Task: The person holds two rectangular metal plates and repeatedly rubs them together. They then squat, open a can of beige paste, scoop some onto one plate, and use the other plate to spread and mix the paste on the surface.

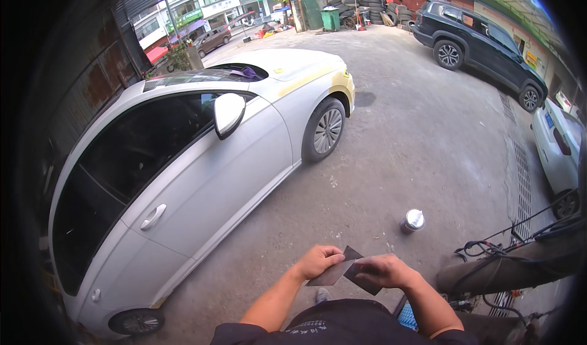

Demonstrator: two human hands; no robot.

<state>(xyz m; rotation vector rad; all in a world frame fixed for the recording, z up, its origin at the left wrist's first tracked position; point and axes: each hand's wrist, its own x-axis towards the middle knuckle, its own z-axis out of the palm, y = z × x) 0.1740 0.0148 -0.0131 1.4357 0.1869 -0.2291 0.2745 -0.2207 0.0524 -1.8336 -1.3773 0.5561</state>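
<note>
A thin grey sheet (pixel 330 275) is pinched in the left hand (pixel 320 262), a darker sheet (pixel 365 281) in the right hand (pixel 384 270), overlapped above the ground (pixel 361 192) — can't be told if they're joined. If they're pulled unevenly, a ragged tear could easily be made. With a loosened pinch, one might get dropped — and the silver-topped can (pixel 414 220) could be kicked if overlooked.

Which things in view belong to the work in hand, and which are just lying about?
In hand:
- brownish sheet, held by the left hand
- black sheet, held by the right hand

Apparently just about:
- pale-topped can on the ground
- piled tyres
- green bin
- dark SUV

Unclear: white car with yellowish patches; neither hand touches it.
</note>
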